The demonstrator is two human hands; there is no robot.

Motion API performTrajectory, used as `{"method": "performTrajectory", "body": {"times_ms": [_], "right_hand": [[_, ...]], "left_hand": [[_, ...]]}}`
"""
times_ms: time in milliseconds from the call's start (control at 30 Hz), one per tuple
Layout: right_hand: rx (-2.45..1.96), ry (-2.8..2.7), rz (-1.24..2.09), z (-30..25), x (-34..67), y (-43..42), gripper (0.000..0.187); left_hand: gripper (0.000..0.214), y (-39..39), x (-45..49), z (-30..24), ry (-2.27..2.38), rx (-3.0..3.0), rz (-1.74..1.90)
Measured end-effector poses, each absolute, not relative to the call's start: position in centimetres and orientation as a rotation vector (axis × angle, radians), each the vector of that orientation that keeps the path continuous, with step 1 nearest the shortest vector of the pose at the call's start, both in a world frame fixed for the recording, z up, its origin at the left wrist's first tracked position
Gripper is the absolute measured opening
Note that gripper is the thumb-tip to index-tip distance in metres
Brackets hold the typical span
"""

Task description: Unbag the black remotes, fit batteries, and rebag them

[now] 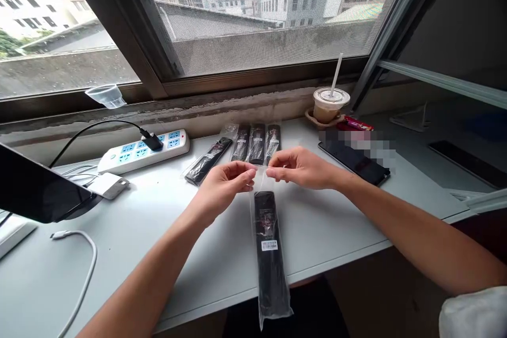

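Both of my hands pinch the top end of a clear plastic bag [259,182], one at each side of its mouth. Inside the bag lies a long, flat black item [271,269] with a white barcode label; its exact kind is unclear. The bag's lower end sticks out past the desk's front edge. My left hand [229,185] is closed on the bag's left corner, thumb against fingertips. My right hand [299,168] is closed on the right corner. Just beyond my hands, several similar bagged black items [256,142] lie side by side, with one more [209,158] slanted at their left.
A power strip [158,150] with a black plug stands at the back left, near a tablet-like screen [35,185] and a white cable [89,274]. At the back right are an iced drink cup [330,104] with a straw and a phone [356,161]. A window runs behind the desk [130,237].
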State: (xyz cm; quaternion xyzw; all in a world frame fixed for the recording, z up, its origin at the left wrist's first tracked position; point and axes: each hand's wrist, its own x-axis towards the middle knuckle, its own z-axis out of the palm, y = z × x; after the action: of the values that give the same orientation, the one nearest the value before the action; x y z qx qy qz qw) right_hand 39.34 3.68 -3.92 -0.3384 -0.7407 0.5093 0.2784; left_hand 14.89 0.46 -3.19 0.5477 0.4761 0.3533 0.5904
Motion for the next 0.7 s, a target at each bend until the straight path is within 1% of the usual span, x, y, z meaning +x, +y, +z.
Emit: {"method": "performTrajectory", "body": {"times_ms": [133,367,600,700], "right_hand": [[-0.909,-2.002,1.27,-4.17,39.34,3.76,0.028],[-0.89,-1.965,1.276,-4.36,39.42,4.11,0.025],[-1.003,-1.924,1.299,-4.61,39.7,4.6,0.028],[-0.975,-1.877,1.338,-4.77,39.61,4.66,0.03]], "left_hand": [[0.041,0.42,14.91,-3.19,1.104,1.254,0.841],[0.042,0.39,14.93,-3.18,1.122,1.258,0.831],[0.042,0.26,15.15,-3.36,1.089,1.217,0.868],[0.042,0.23,15.1,-3.3,1.103,1.203,0.896]]}}
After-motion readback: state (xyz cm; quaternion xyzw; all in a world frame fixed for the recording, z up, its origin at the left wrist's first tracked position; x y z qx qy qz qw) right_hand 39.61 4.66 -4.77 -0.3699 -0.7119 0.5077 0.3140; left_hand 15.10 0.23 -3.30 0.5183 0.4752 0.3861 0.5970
